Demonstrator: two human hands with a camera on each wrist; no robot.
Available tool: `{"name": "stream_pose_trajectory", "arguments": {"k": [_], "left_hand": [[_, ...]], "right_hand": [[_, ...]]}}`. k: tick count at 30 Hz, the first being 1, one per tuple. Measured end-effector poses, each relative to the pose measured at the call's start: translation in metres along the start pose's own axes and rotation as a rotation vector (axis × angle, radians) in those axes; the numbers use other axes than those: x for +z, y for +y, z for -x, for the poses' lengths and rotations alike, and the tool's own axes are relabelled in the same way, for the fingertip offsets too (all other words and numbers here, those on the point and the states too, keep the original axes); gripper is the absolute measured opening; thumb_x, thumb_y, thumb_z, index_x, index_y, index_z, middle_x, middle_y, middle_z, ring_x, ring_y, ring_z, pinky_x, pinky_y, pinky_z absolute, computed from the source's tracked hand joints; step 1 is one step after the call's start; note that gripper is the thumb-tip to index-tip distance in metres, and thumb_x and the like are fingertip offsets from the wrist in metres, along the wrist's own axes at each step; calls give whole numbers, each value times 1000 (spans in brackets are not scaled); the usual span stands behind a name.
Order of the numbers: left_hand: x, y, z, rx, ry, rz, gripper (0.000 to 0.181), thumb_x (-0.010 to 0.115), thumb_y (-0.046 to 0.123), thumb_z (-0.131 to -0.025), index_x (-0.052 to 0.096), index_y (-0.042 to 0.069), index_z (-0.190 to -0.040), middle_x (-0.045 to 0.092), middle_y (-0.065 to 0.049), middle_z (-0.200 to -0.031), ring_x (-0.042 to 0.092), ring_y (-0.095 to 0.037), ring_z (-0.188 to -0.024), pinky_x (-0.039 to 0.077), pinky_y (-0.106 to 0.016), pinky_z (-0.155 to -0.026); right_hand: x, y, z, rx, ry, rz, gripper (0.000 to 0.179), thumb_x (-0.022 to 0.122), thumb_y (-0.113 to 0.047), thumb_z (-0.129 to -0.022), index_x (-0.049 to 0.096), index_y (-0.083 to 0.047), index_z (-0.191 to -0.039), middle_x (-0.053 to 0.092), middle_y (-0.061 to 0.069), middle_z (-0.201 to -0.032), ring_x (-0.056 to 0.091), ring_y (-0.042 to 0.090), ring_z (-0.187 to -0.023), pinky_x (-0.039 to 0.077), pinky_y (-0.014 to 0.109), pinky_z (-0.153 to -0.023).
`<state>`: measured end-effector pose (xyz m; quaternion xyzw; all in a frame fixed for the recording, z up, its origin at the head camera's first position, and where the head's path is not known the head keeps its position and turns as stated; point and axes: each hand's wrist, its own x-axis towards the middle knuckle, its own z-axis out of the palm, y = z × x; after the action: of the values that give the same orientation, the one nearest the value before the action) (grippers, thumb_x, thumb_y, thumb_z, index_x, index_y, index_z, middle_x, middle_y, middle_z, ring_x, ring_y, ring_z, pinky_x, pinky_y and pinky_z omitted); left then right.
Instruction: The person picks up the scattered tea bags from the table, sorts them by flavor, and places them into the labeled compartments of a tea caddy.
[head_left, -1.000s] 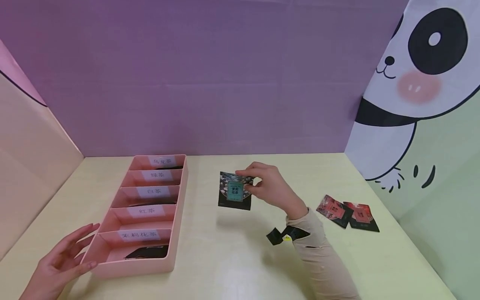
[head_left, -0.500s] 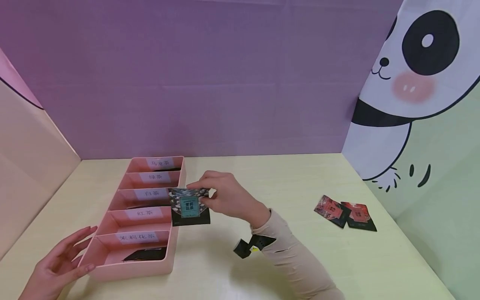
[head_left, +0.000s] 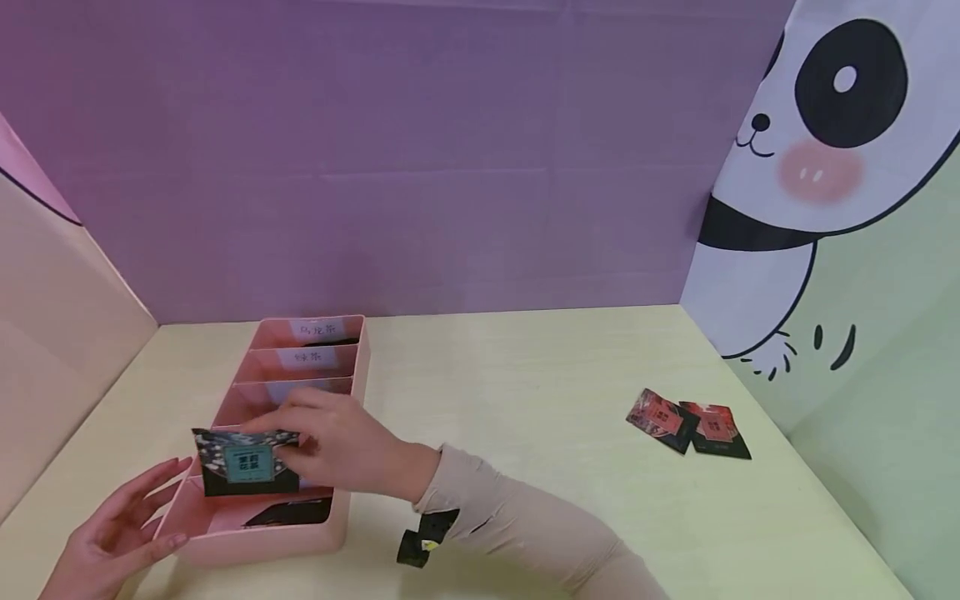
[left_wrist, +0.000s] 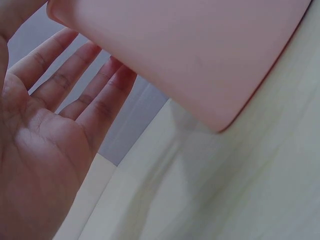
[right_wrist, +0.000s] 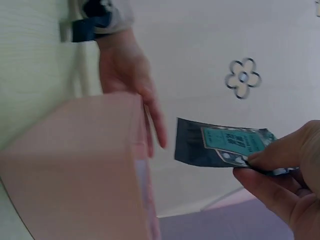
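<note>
My right hand (head_left: 337,437) pinches a dark tea sachet (head_left: 247,467) by one edge, with thumb and fingers. The sachet has a teal label and a floral print, and it hangs above the nearest compartment of a pink divided box (head_left: 262,546). In the right wrist view the same sachet (right_wrist: 230,142) is clear of the box wall. At the box's front left corner my left hand (head_left: 123,525) touches it, thumb at the front and fairly straight fingers along the side. A dark packet (head_left: 292,512) lies in the nearest compartment. My right hand hides part of the middle compartments.
Two sachets with red labels (head_left: 663,419) lie overlapping at the right of the pale table (head_left: 525,375). White paper labels with handwriting (head_left: 317,328) mark the compartments. A purple backdrop (head_left: 450,167) stands behind, with printed panels on both sides.
My right hand has carried the sachet leftward and down, from over the bare table to above the box's nearest compartment. My left hand has stayed at the box corner.
</note>
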<state>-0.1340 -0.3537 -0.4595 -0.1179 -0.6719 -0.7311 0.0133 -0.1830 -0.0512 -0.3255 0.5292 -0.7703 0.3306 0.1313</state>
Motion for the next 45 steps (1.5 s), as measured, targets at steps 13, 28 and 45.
{"name": "stream_pose_trajectory", "arguments": {"k": [13,28,45], "left_hand": [[-14,-13,-12,291,-443,352,79,34,-40,-83,21,-7,-154,39,-7,-157,46,-17,-136,53,-36,-92],[-19,-23,-8,254,-277,196,86,36,-42,-79,20,-5,-155,45,1,-153,48,-7,-133,49,-21,-95],[-22,-27,-15,253,-293,219,87,38,-42,-79,20,-5,-155,43,1,-154,47,-6,-134,49,-20,-95]], "right_hand": [[54,-15,-6,-139,-459,361,26,58,-24,-102,66,-18,-126,63,-10,-120,53,-1,-107,24,-3,-95],[64,-4,-1,-41,-549,275,21,53,-19,-103,66,-20,-120,61,-18,-92,46,-4,-80,31,1,-70],[-1,22,33,-69,-450,332,32,55,-18,-101,62,-15,-132,64,-5,-130,45,13,-133,11,9,-112]]}}
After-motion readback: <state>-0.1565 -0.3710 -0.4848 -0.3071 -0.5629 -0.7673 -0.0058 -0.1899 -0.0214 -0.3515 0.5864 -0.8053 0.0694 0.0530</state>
